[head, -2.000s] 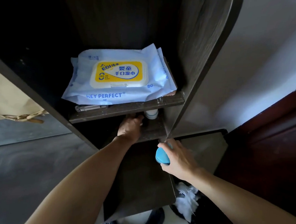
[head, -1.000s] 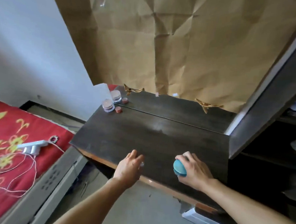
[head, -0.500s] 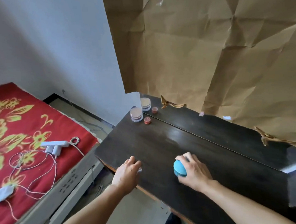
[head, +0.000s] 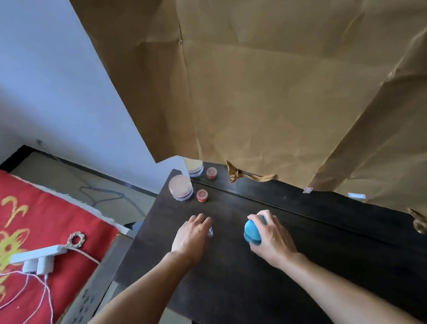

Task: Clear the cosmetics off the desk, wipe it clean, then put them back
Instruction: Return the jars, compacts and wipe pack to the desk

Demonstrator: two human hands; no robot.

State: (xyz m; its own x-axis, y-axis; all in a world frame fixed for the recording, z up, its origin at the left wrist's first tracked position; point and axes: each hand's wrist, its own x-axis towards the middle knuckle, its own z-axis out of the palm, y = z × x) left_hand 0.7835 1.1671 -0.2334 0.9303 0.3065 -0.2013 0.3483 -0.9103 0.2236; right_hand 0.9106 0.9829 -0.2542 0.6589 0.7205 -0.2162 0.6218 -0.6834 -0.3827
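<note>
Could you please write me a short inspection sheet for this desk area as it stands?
Surface: dark desk, glossy.
Job's things: pink-lidded jar and small red pot at far left corner; like pair behind.
Clutter: nothing seen.
Hands: left hand curled over small clear item; right hand grips blue case.
Cables: white power strip and cords on red blanket; dark cable on floor.
Surroundings: creased brown paper, white wall.

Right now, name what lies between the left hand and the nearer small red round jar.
Head view: only bare dark wooden desk between left hand and that red jar.
</note>
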